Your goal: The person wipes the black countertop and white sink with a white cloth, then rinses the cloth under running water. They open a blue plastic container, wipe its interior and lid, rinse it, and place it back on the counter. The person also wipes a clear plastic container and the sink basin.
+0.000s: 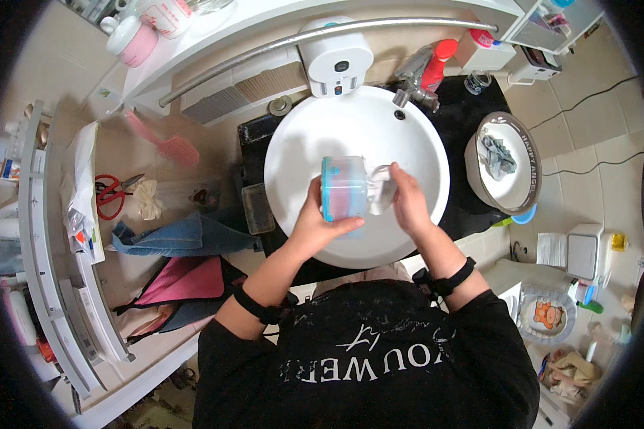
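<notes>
Over a round white washbasin (pixel 300 145), my left hand (pixel 322 217) holds a clear plastic box (pixel 351 187) with a turquoise edge on its left side. Something pinkish shows faintly through its wall. On the right, my right hand (pixel 409 201) grips a crumpled white cloth or tissue (pixel 380 187) between thumb and fingers, close beside the box. Whether the white piece touches the box cannot be told. Both hands are above the bowl, below the metal faucet (pixel 410 88).
A basin (pixel 475 177) holding a grey cloth stands right of the sink. A red-capped bottle (pixel 437 64) is behind the faucet, and a white dispenser (pixel 335 53) at the back. Red-handled scissors (pixel 109 198), a pink brush (pixel 177 150) and denim fabric (pixel 177 236) lie to the left.
</notes>
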Motion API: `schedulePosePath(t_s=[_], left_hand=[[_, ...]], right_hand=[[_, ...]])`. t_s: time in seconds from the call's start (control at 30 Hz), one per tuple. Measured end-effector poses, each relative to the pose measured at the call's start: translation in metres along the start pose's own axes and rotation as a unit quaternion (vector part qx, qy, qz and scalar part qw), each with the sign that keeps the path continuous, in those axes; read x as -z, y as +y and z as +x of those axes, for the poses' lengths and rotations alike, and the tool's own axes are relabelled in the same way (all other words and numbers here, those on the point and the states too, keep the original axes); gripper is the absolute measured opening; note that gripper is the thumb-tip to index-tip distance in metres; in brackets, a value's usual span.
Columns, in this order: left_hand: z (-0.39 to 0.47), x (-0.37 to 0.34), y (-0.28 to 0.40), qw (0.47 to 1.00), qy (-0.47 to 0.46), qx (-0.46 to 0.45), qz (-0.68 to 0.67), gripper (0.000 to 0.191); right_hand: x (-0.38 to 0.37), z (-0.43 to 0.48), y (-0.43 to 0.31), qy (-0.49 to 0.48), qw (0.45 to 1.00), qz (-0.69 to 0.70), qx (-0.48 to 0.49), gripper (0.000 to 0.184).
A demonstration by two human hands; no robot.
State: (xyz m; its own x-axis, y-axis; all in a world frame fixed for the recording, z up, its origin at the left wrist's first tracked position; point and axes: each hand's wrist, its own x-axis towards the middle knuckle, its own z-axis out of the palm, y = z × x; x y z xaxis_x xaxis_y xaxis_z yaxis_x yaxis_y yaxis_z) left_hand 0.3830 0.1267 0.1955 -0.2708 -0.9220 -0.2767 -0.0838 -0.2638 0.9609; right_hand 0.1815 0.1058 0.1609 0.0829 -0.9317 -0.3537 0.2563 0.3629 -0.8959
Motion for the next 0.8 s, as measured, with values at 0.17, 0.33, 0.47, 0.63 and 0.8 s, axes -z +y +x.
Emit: schedulePosePath(t_s=[0.17, 0.33, 0.47, 0.63, 0.8], left_hand=[[-0.010, 0.019, -0.002, 0.972, -0.124, 0.095, -0.177, 0.078], [-0.010, 0.016, -0.002, 0.972, -0.157, 0.073, -0.160, 0.071], [-0.006, 0.020, 0.007, 0.979, -0.155, 0.098, -0.092, 0.075], [0.001, 0.010, 0.012, 0.985, -0.163, 0.044, -0.030, 0.090], [0.005, 0.002, 0.013, 0.984, -0.171, 0.051, -0.014, 0.098]], right_hand=[[0.009, -0.003, -0.009, 0.006, 0.970, -0.239, 0.035, 0.020], [-0.009, -0.005, -0.020, -0.167, 0.770, -0.496, 0.366, 0.030], [0.004, 0.002, -0.045, -0.221, 0.851, -0.393, 0.268, 0.028], [0.001, 0.016, -0.077, -0.158, 0.976, -0.137, 0.052, 0.027], [-0.007, 0.031, -0.090, -0.278, 0.947, -0.159, 0.012, 0.025]])
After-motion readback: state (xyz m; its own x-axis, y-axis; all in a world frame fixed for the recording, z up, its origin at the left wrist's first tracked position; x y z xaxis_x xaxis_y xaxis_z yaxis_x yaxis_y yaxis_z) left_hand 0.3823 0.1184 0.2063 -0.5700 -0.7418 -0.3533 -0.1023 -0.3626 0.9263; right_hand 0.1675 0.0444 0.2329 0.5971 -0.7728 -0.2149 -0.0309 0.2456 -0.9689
